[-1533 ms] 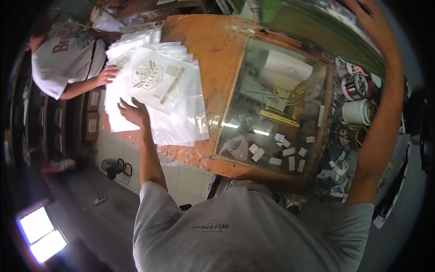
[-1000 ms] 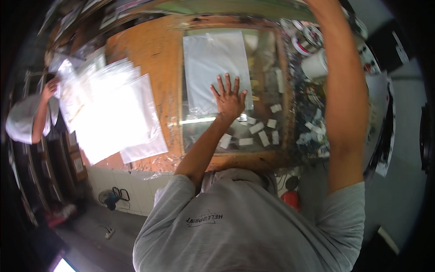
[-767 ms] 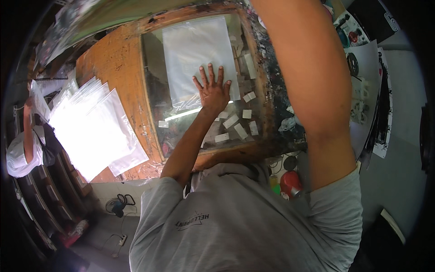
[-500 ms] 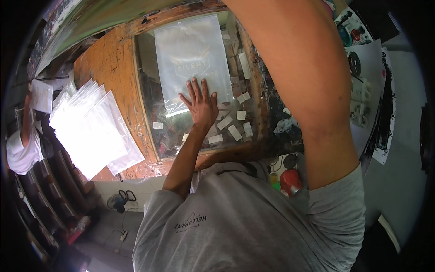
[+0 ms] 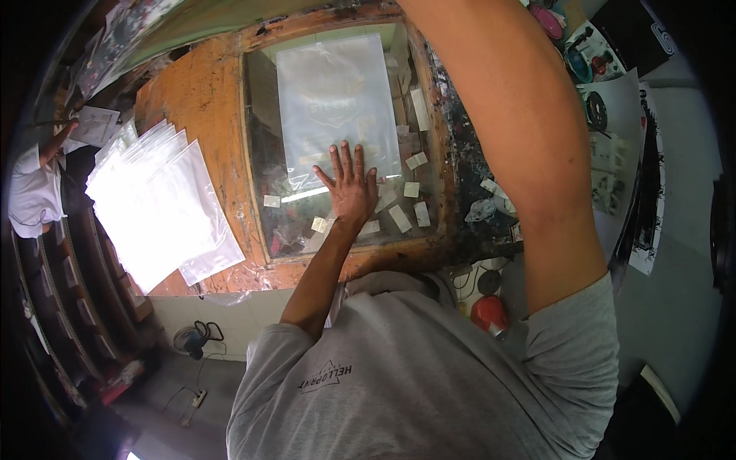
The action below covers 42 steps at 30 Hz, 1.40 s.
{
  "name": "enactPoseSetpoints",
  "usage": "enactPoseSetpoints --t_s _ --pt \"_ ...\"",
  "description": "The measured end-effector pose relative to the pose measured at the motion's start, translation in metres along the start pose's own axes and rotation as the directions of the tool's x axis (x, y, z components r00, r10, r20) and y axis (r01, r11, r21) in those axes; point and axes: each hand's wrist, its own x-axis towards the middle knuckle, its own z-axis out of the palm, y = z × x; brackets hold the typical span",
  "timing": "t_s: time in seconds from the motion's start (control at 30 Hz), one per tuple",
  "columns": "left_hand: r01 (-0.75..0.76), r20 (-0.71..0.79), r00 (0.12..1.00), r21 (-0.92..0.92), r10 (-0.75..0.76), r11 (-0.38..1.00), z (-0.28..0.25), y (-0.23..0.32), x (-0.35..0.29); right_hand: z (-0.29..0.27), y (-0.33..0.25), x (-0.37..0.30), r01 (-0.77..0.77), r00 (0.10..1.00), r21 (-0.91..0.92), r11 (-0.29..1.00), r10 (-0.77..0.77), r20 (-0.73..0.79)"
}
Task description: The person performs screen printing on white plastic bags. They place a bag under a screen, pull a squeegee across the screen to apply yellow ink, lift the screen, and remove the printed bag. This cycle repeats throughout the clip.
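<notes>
My left hand (image 5: 353,188) lies with fingers spread on the lower edge of a frosted plastic bag (image 5: 333,84). The bag is flat on a glass pane (image 5: 264,161) set in a worn wooden frame, and a pale printed emblem shows faintly on it. Several small pale rectangular pieces, one of them a square tab (image 5: 412,189), sit around the hand on or under the glass; I cannot tell which. My right arm (image 5: 529,115) reaches up past the top edge, so the right hand is out of sight.
A fanned stack of plastic bags (image 5: 153,207) rests on the wooden tabletop (image 5: 184,92) at left. Beyond it, another person (image 5: 34,188) in a white shirt holds a sheet. A crumpled plastic scrap (image 5: 481,210) lies on the paint-stained right border. A red container (image 5: 489,314) stands below.
The view has shifted slightly, and the bag and glass appear a little farther right. My left hand stays spread, now nearer the bag's lower edge. The person at left has moved their arm.
</notes>
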Motion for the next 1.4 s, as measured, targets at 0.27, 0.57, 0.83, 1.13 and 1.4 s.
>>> enactPoseSetpoints --t_s 0.27,0.57,0.83,1.13,1.4 --pt "0.046 0.017 0.999 -0.588 -0.044 0.807 -0.068 0.005 0.007 -0.002 -0.002 -0.023 0.006 1.0 0.091 0.996 -0.007 0.011" --pt "0.175 0.465 0.823 -0.755 -0.326 -0.632 -0.207 0.012 -0.055 0.17 -0.052 -0.245 -0.078 0.996 0.005 0.997 0.078 0.032" --pt "0.347 0.739 0.48 -0.655 -0.473 -0.671 -0.101 -0.031 -0.061 0.239 -0.027 -0.275 -0.189 0.873 -0.117 0.975 0.221 0.434" --pt "0.378 0.769 0.461 -0.621 -0.442 -0.686 -0.091 -0.036 -0.059 0.271 -0.013 -0.311 -0.154 0.94 -0.104 0.983 0.178 0.29" --pt "0.383 0.775 0.343 -0.632 -0.532 -0.674 -0.101 -0.027 -0.049 0.303 0.072 -0.207 -0.189 0.92 -0.075 0.979 0.203 0.336"
